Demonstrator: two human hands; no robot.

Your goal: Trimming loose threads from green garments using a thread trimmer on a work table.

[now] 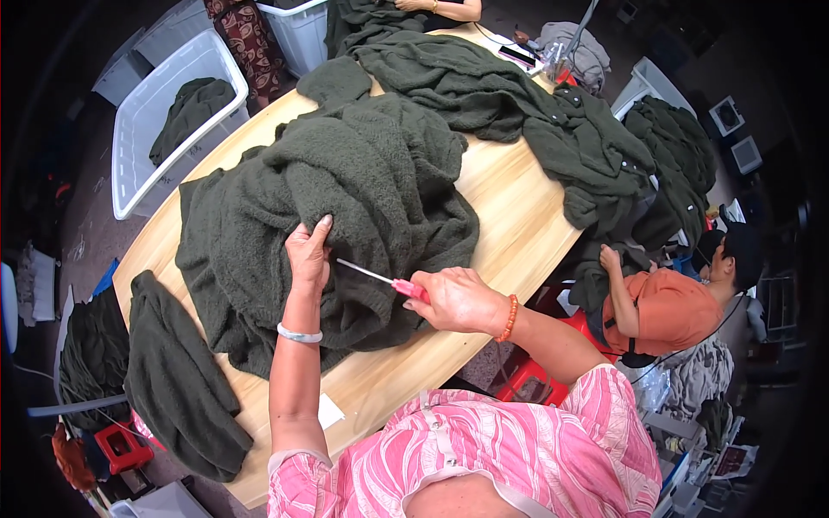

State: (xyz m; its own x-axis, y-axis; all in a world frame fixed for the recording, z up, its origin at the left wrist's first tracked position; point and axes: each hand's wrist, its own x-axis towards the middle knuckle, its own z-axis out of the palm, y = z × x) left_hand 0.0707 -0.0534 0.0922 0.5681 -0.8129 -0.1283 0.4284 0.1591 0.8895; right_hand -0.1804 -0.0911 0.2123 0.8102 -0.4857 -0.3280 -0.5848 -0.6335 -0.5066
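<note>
Head view: our left hand (307,253) lies flat w/ fingers spread on the dark green fleece garment (345,207), heaped mid wooden table (509,216). Our right hand (456,300) is closed round a red-handled thin tool (380,278), tip aimed at the fabric just beside our left hand. Hands near, not touching. Another person in an orange top (665,311) sits at the right edge; white bin (142,129) upper left

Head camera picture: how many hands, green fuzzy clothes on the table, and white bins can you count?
Hands: 2, the left hand pressing the fuzzy garment, the right hand holding a red-handled tool.
Green clothes on the table: 3, with a side piece and a far garment.
White bins: 2.
Total: 7
</note>
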